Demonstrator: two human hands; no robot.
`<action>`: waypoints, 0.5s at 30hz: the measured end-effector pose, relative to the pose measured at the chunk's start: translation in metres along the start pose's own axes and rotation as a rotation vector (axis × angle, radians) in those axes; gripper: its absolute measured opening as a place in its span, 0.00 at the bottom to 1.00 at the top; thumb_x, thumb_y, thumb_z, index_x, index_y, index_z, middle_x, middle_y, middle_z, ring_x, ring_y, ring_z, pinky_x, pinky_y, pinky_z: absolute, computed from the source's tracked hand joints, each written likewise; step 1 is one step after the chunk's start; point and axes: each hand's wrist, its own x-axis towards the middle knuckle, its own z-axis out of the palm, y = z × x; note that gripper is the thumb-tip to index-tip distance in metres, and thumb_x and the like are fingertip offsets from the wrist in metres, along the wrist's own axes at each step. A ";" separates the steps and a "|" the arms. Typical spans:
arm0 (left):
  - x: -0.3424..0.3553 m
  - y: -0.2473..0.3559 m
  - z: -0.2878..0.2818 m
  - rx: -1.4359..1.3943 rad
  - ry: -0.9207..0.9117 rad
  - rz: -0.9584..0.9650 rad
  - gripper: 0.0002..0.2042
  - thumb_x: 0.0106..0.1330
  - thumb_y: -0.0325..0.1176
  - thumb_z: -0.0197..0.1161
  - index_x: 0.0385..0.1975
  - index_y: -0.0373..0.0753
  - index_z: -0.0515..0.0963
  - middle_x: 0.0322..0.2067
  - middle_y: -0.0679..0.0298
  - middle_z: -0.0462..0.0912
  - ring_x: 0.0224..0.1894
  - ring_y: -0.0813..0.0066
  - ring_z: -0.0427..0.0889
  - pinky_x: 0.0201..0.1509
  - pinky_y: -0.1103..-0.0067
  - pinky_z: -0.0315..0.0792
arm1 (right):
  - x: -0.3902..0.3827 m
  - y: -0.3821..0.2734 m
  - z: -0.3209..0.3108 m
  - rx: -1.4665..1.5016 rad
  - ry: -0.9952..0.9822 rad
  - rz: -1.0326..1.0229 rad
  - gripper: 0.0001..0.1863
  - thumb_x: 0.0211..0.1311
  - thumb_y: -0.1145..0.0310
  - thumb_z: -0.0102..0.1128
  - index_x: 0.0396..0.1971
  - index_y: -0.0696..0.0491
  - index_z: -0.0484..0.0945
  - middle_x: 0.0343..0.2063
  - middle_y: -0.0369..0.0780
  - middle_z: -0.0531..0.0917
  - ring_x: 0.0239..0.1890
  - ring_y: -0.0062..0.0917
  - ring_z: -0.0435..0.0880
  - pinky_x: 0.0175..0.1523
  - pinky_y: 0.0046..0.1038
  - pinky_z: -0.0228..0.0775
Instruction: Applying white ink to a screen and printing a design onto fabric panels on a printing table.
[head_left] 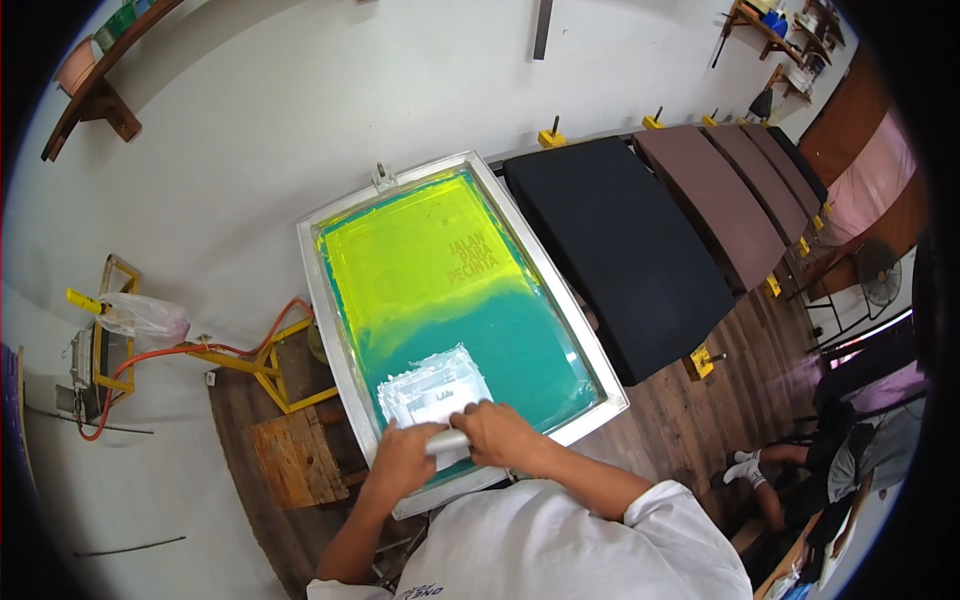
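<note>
A silk-screen frame (572, 303) with pale metal edges lies in front of me. Its mesh (520, 345) is teal, with a yellow-green coated area toward the far end that carries some lettering. Near my end, a patch of white ink (455, 362) surrounds a small printed-looking area. My left hand (405, 458) and my right hand (490, 435) are both closed around the pale handle of a squeegee (447, 441), side by side at the near edge of the ink. The squeegee's blade is mostly hidden from view.
Right of the frame runs a row of black (620, 250) and brown padded boards (710, 205) with yellow clamps (703, 362). On the left are an orange hose (180, 350), a yellow metal stand (262, 372) and a wooden board (297, 458). Another person (850, 465) is at lower right.
</note>
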 end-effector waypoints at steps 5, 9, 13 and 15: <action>0.027 -0.028 -0.027 0.021 0.107 -0.017 0.20 0.51 0.19 0.59 0.46 0.41 0.82 0.43 0.55 0.85 0.48 0.51 0.81 0.65 0.52 0.62 | 0.052 -0.005 -0.006 -0.052 0.058 -0.020 0.19 0.45 0.75 0.63 0.43 0.52 0.78 0.37 0.47 0.83 0.41 0.45 0.83 0.44 0.47 0.77; 0.031 -0.040 -0.028 0.030 0.131 -0.043 0.22 0.50 0.17 0.58 0.47 0.39 0.81 0.46 0.55 0.84 0.51 0.51 0.80 0.64 0.55 0.63 | 0.069 0.000 0.009 -0.091 0.073 -0.020 0.20 0.45 0.75 0.64 0.44 0.53 0.78 0.39 0.48 0.82 0.42 0.46 0.83 0.45 0.46 0.77; 0.021 -0.035 -0.012 -0.032 0.246 0.010 0.23 0.48 0.15 0.59 0.47 0.36 0.80 0.47 0.54 0.84 0.52 0.51 0.80 0.63 0.57 0.65 | 0.058 0.002 0.019 -0.097 0.108 -0.087 0.21 0.45 0.74 0.65 0.44 0.53 0.77 0.39 0.48 0.82 0.42 0.45 0.82 0.44 0.46 0.77; 0.000 -0.026 0.003 0.026 0.219 -0.021 0.23 0.47 0.16 0.61 0.48 0.36 0.79 0.49 0.55 0.83 0.53 0.54 0.80 0.64 0.59 0.65 | 0.041 0.006 0.031 -0.078 0.138 -0.134 0.21 0.45 0.74 0.65 0.45 0.53 0.77 0.38 0.47 0.81 0.43 0.44 0.81 0.44 0.45 0.76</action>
